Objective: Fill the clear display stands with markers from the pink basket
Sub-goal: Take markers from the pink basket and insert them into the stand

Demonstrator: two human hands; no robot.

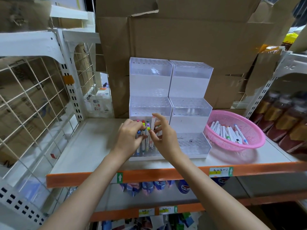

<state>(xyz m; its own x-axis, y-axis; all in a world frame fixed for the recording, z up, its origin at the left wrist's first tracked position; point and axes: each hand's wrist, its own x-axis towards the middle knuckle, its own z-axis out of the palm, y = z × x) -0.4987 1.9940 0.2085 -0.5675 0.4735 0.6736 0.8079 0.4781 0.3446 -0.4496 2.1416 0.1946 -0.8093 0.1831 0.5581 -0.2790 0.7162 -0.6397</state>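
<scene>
1. Two clear tiered display stands sit side by side on the shelf (99, 146), backed by cardboard boxes (182, 39). The pink basket (259, 138) is just beside the right stand (192, 103).
2. Filling has barely begun, by the look of it. Only the lowest tier of the left stand (150, 103) holds a small group of seated markers (143, 128) with coloured caps. Its middle and top tiers look empty.
3. The right stand's lowest and top tiers look empty. Two pale shapes in its middle tier may be markers; I cannot tell.
4. The left hand (131, 135) has its fingers curled round the seated markers, seemingly steadying them.
5. The right hand (163, 136) pinches a white marker (153, 123) with a pink cap between thumb and fingers. The marker is upright just beside the seated group and is probably being placed in a hole.
6. Many loose markers (229, 131) are left in the basket, so most of the work remains.
7. There is open shelf left of the stands and a narrow strip in front, up to the orange shelf edge (149, 176). The route from basket to stands runs over the right stand's low front tier and looks unobstructed. Bottles (285, 117) crowd the far right.
</scene>
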